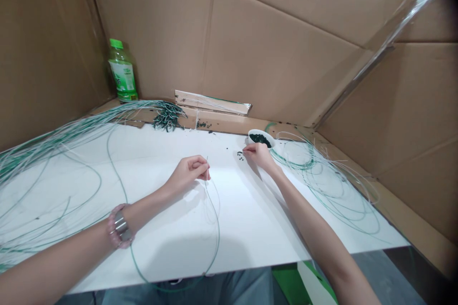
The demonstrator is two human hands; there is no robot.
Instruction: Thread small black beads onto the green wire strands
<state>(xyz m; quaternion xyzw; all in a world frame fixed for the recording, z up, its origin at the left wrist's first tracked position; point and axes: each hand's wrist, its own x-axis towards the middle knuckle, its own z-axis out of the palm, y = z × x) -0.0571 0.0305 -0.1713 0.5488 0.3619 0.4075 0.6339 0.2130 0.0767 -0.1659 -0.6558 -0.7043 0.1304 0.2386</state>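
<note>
My left hand (191,171) pinches the upper end of a thin green cord (218,231), whose tip stands up past the fingertips. From there the cord loops down over the table's front edge and back up to the left. A paler strand hangs beside it. My right hand (259,156) is closed in a pinch at a few small dark beads (240,156) scattered on the white tabletop (236,214). Whatever lies between its fingertips is too small to make out. Just behind that hand stands a white bowl (272,142) filled with dark beads (260,139).
Along the left lies a long bundle of green and white cords (67,136), its far ends a dark beaded clump (168,115). Loose coiled cords (322,176) spread at the right. A green bottle (122,74) stands in the back left corner. Cardboard walls (268,47) enclose the table.
</note>
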